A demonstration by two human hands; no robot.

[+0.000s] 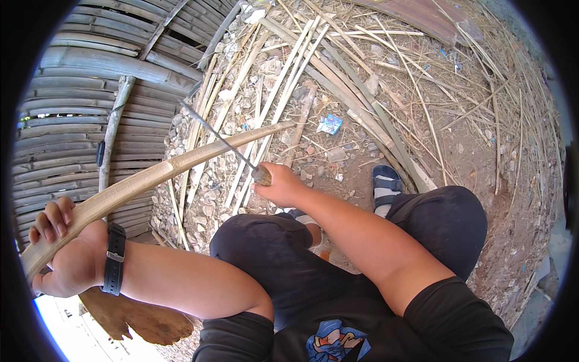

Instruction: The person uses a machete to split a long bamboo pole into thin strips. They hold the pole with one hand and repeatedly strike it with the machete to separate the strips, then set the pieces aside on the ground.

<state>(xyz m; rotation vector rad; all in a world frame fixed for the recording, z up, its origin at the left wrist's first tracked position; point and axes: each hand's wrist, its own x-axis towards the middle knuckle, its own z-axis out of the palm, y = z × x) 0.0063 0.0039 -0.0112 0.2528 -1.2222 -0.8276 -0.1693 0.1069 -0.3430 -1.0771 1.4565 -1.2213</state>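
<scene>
A long, pale split bamboo pole (163, 173) slants from the lower left up to the middle of the head view. My left hand (69, 247) is wrapped round its near end, with a black strap on that wrist. My right hand (280, 186) grips the wooden handle of a long, thin-bladed knife (218, 136). The blade points up and to the left, crossing over the pole near its far part. Whether the blade touches the bamboo I cannot tell.
A slatted bamboo wall (78, 130) rises on the left. Several bamboo strips (289, 78) lie over stony ground ahead, near a crumpled blue wrapper (330, 124). A rusty brown sheet (416, 18) lies at the far edge. My sandalled foot (386, 184) rests beside the strips.
</scene>
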